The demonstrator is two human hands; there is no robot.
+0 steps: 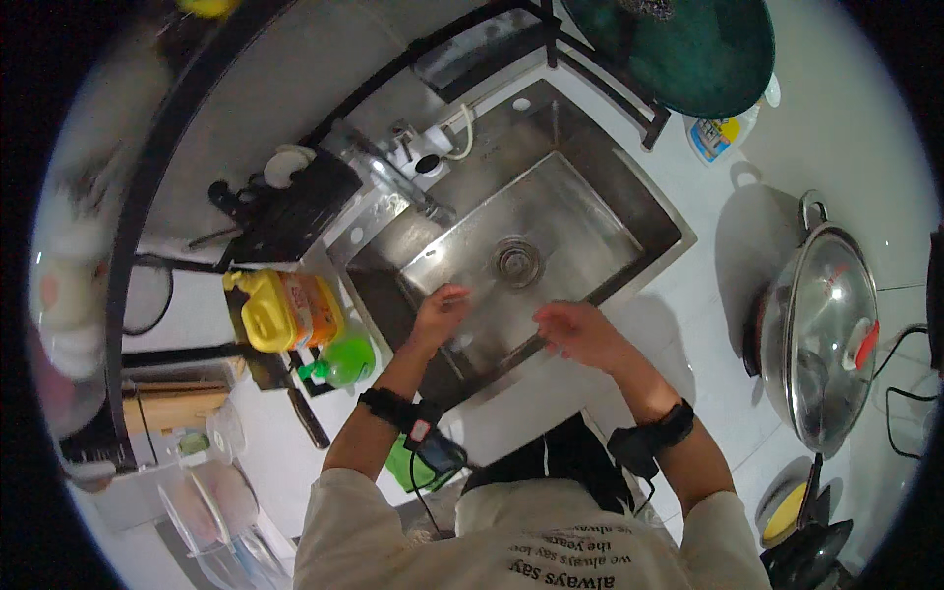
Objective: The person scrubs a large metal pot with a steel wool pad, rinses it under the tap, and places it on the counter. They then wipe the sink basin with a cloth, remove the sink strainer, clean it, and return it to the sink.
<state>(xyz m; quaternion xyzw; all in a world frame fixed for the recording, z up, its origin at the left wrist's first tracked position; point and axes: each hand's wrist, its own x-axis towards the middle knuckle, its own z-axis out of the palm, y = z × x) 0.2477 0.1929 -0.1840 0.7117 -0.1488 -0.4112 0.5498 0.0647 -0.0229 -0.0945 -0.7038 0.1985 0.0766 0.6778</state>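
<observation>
My left hand (440,316) hovers over the left side of a stainless steel sink (472,254), its fingers loosely bent and holding nothing that I can see. Over the sink's front rim is my right hand (579,333), slightly blurred, fingers apart and no object in it. Between and beyond them lies the round drain (517,263) in the basin floor. The faucet (391,173) reaches in over the back left rim. Black straps with small devices wrap both forearms.
Left of the sink stand a yellow jug (284,310) and a green pump bottle (346,361). A black rack (295,203) sits behind them. To the right are a lidded steel wok (822,339), a spray bottle (719,136) and a large green round item (686,55). A green cloth (413,468) lies near my waist.
</observation>
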